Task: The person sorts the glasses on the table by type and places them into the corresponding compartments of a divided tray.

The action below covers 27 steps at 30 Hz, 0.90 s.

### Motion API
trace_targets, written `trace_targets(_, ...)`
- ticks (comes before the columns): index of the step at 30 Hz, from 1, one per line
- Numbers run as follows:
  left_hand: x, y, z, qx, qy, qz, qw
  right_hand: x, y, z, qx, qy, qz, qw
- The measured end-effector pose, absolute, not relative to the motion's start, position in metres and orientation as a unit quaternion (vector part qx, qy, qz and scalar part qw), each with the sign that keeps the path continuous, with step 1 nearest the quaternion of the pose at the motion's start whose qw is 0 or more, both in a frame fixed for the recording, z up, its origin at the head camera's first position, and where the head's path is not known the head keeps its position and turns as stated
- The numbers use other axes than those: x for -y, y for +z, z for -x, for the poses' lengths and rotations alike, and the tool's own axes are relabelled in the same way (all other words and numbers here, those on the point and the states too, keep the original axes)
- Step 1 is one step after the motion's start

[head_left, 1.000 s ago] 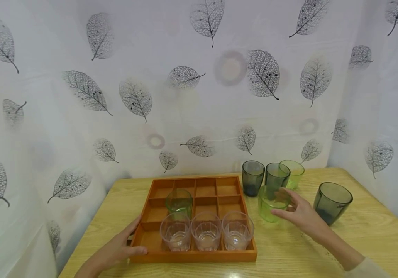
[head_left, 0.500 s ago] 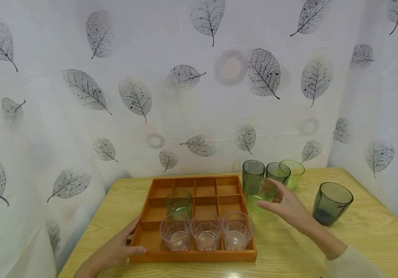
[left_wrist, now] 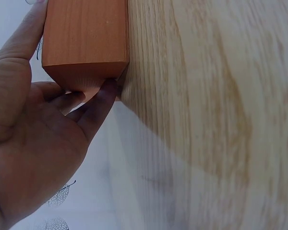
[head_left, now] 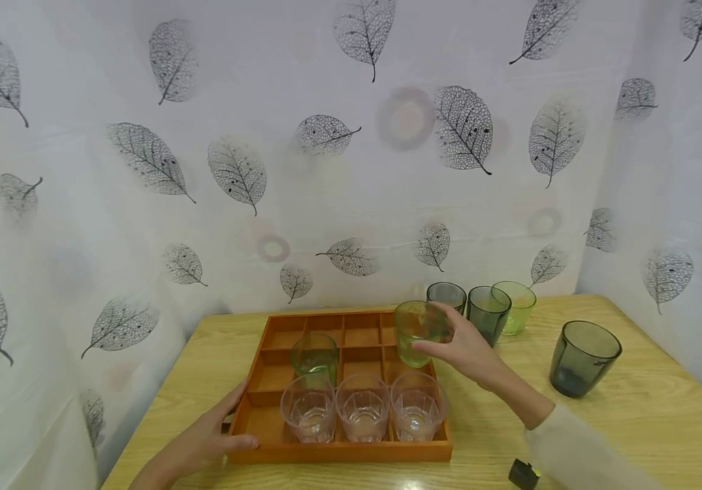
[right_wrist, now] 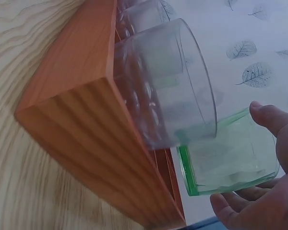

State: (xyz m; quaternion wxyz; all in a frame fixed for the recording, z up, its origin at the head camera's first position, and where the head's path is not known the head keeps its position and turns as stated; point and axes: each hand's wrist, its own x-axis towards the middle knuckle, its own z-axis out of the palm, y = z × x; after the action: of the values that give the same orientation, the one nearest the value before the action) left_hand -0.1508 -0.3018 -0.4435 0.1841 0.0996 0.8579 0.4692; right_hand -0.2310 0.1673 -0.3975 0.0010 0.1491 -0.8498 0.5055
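Observation:
A light green glass (head_left: 412, 333) is held upright between the thumb and fingers of my right hand (head_left: 462, 347), above the right-hand compartments of the wooden divided tray (head_left: 338, 452). In the right wrist view this green glass (right_wrist: 230, 155) is off the tray, behind a clear glass (right_wrist: 168, 81). My left hand (head_left: 203, 439) grips the tray's front left corner; the left wrist view shows its thumb and fingers on either side of the corner (left_wrist: 86, 38). Three clear glasses (head_left: 363, 412) stand in the tray's front row. Another green glass (head_left: 316, 355) stands in the middle row.
Right of the tray, two dark grey glasses (head_left: 489, 313) and a light green glass (head_left: 519, 309) stand at the back of the wooden table (head_left: 510, 422). A third dark glass (head_left: 585, 357) is farther right. A leaf-print cloth (head_left: 326, 204) hangs behind.
My right hand has lifted the green glass off the table and carried it left, over the tray's right side. The left hand stays at the tray's corner.

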Motion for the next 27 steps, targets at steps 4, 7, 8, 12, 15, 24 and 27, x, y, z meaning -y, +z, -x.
trace_targets(4, 0.302, -0.444, 0.151, -0.856, 0.471, -0.101, 0.186, -0.151, -0.397, 0.235, 0.842, 0.513, -0.167, -0.004)
trace_targets(7, 0.302, -0.444, 0.15, -0.857, 0.471, -0.101, 0.185, -0.139, -0.395, 0.237, 0.847, 0.502, -0.176, -0.005)
trace_targets(8, 0.302, -0.444, 0.15, -0.857, 0.471, -0.102, 0.184, -0.135, -0.394, 0.237, 0.849, 0.498, -0.178, -0.007)
trace_targets(12, 0.303, -0.445, 0.149, -0.859, 0.467, -0.102, 0.182, -0.12, -0.393, 0.24, 0.853, 0.489, -0.178, -0.026)
trace_targets(15, 0.303, -0.446, 0.15, -0.859, 0.468, -0.103, 0.183, -0.11, -0.393, 0.24, 0.852, 0.492, -0.177, -0.038)
trace_targets(24, 0.303, -0.444, 0.15, -0.861, 0.464, -0.101, 0.18, -0.088, -0.396, 0.241, 0.846, 0.495, -0.191, -0.054)
trace_targets(27, 0.303, -0.445, 0.15, -0.865, 0.458, -0.103, 0.177, -0.086, -0.397, 0.241, 0.847, 0.488, -0.204, -0.054)
